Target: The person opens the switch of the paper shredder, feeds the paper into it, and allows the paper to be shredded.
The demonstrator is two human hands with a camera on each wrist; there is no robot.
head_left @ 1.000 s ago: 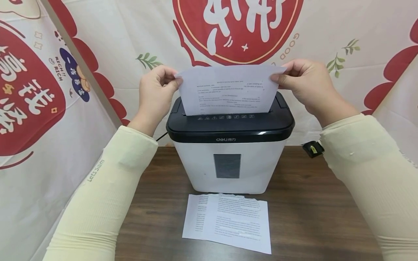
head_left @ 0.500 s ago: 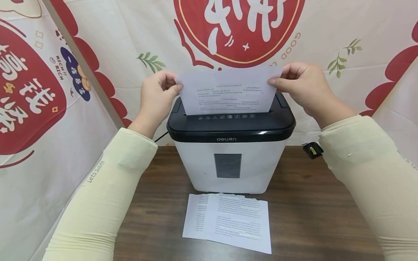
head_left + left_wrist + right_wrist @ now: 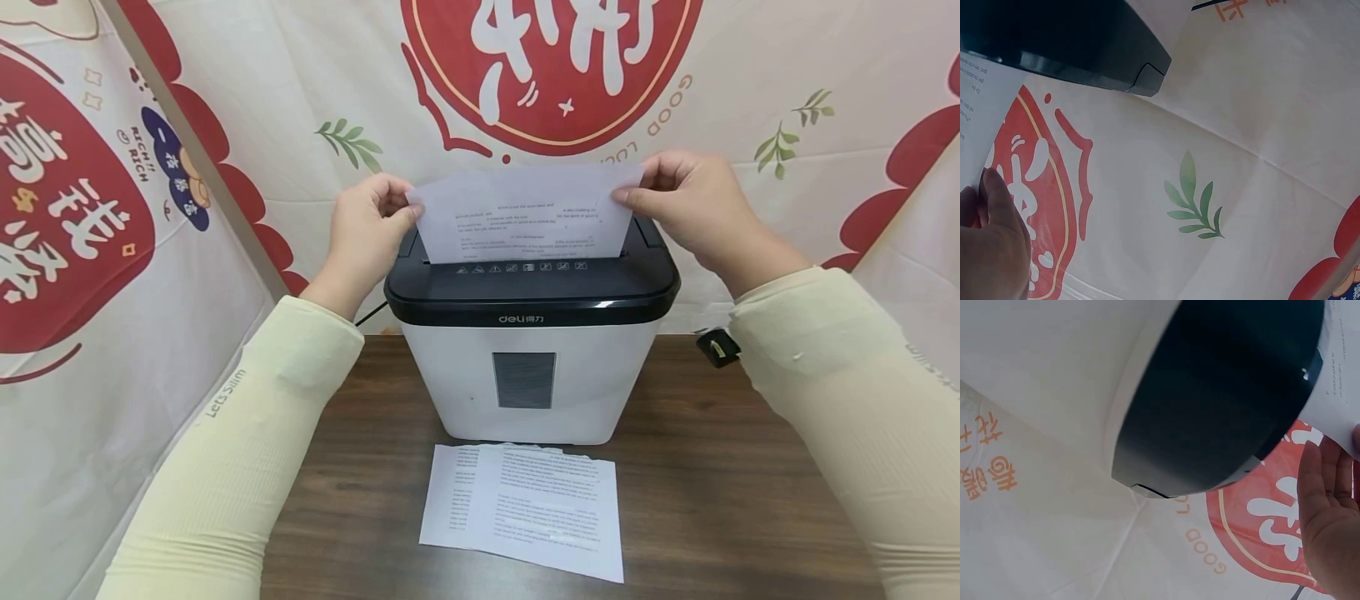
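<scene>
A printed sheet of paper stands upright in the slot of a paper shredder with a black top and a white bin. My left hand pinches the sheet's upper left corner between thumb and fingers. The upper right corner is pinched by my right hand. In the left wrist view, the left hand holds the paper's edge beside the black lid. The right hand shows at the right of its own wrist view, at the sheet's corner. The lower part of the sheet is hidden inside the shredder.
Overlapping printed sheets with torn top edges lie on the brown wooden table in front of the shredder. A small black object sits by the right wrist. Behind hangs a white cloth with red prints.
The sheet has sunk a little deeper into the slot, with fewer printed lines showing. Both hands have moved slightly down with it, still holding its corners.
</scene>
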